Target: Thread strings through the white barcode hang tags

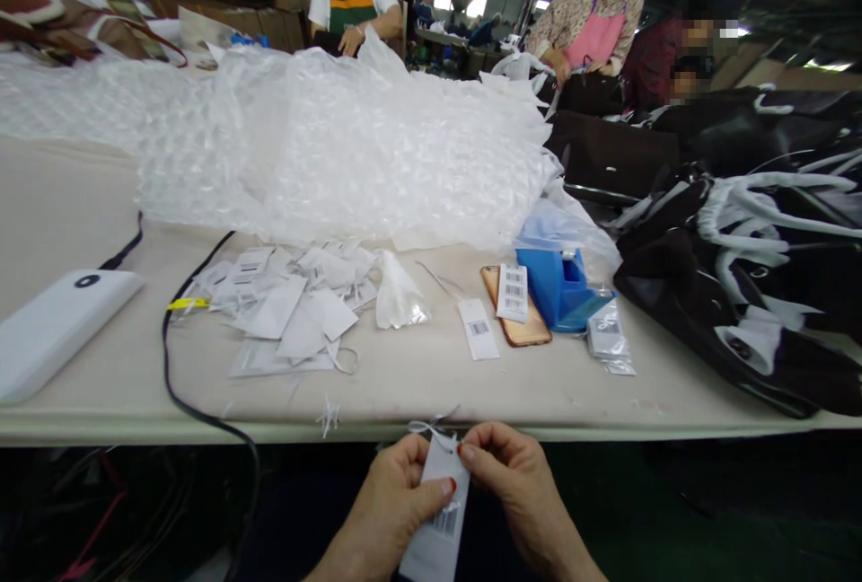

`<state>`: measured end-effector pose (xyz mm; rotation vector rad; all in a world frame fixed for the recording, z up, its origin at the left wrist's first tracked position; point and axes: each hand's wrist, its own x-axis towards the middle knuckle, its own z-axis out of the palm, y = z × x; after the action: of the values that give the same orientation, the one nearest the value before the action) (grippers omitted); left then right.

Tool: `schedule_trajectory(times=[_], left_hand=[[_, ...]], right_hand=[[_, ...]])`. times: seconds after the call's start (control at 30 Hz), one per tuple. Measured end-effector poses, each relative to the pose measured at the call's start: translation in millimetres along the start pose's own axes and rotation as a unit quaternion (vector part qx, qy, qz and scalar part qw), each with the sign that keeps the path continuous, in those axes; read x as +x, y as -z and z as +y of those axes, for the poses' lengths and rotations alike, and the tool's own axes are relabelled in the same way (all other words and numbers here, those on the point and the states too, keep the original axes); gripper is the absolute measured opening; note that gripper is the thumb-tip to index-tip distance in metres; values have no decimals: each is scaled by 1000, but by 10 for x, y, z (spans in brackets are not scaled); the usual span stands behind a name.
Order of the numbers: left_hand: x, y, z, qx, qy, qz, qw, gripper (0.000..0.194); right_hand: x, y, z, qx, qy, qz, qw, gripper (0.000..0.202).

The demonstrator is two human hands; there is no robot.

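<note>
Below the table's front edge, my left hand and my right hand both pinch a white barcode tag with a thin white string at its top. The left thumb presses the tag's face; the right fingers hold its upper corner by the string. On the table just beyond lie a heap of similar white tags, a single barcode tag and a small clear bag.
A white power bank with a black cable lies left. A blue tape dispenser, a phone and bubble wrap sit mid-table. Black bags pile at right. Other people work across the table.
</note>
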<state>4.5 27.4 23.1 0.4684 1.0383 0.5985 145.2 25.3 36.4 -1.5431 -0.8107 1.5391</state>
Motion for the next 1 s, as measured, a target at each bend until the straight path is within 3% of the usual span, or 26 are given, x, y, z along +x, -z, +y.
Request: schedule_trajectory(times=[0.23,0.33,0.53,0.67,0.9,1.0], left_hand=[[-47,65,-42,30,-33,7,999,38],[-83,81,-14,22,3,-45,999,40],[-80,89,21,5,44,-127,991,42],[-75,75,-3,-26,51,-125,991,42],[-102,111,-51,21,-7,-140,990,39],[-86,149,-125,48,-17,-97,994,39]], right_hand=[[-104,7,-75,-70,53,-6,996,29],[-153,7,-86,-71,69,-14,995,29],[-193,-13,-129,-11,57,37,998,30],[-170,20,-131,7,50,26,998,29],[-133,69,-103,7,42,15,999,27],[-109,66,-91,8,39,26,999,29]])
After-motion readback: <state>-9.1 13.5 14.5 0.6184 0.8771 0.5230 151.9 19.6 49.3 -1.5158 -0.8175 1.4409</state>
